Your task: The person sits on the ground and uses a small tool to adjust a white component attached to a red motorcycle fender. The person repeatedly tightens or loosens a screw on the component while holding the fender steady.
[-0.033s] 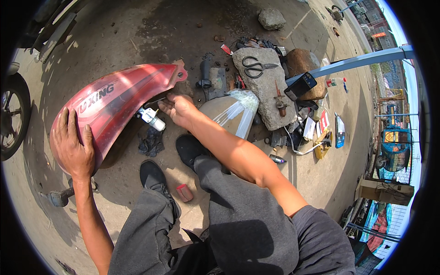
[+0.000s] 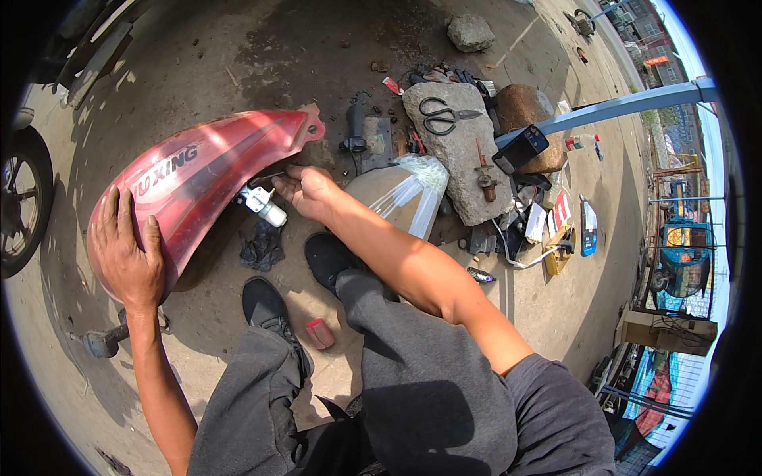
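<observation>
A red motorcycle fuel tank (image 2: pixel 230 147) lies on its side to the left, with worn paint and a bracket at its narrow end. My left hand (image 2: pixel 127 246) rests flat on its rounded end, fingers spread. A metal fuel tap with a white cup (image 2: pixel 266 208) sticks out of the tank's underside. Just beyond it, my right hand (image 2: pixel 308 190) pinches a thin metal rod-like tool (image 2: pixel 274 174) whose far end reaches toward the tank's underside. The fingers hide most of that tool, so its kind is unclear.
Scissors (image 2: pixel 444 117) and a rusty fitting (image 2: pixel 486 184) lie on a flat stone slab (image 2: pixel 468 202). A tape-wrapped piece (image 2: pixel 413 194), a dark rag (image 2: pixel 262 246) and a red cylinder (image 2: pixel 320 334) are on the ground. A blue pole (image 2: pixel 619 109) slants in from the right.
My right hand has turned very slightly at the fingertips around the thin tool. My left hand and the tank have stayed put.
</observation>
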The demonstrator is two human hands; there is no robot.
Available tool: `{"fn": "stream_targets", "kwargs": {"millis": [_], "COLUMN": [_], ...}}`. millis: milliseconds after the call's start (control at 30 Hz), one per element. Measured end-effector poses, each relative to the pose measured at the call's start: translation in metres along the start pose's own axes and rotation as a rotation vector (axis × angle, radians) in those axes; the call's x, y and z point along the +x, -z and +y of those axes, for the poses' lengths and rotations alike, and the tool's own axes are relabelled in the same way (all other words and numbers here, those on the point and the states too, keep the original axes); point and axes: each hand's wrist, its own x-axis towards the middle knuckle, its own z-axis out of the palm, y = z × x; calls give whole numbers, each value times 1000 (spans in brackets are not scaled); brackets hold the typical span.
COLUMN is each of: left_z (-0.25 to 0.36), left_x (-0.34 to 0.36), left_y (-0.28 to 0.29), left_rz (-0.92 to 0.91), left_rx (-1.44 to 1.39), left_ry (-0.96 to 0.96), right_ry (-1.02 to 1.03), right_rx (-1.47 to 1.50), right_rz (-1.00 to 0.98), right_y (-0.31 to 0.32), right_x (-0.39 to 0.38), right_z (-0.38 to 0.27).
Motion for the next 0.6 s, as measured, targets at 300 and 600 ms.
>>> {"fn": "stream_targets", "kwargs": {"millis": [300, 600], "left_z": [-2, -1], "left_x": [-1, 0], "left_y": [0, 0], "left_rz": [-7, -2], "left_rx": [3, 4], "left_ry": [11, 6], "right_ry": [-31, 349], "right_rx": [92, -130], "right_rz": [85, -43], "right_y": [10, -14], "right_x": [10, -30], "right_z": [10, -10]}}
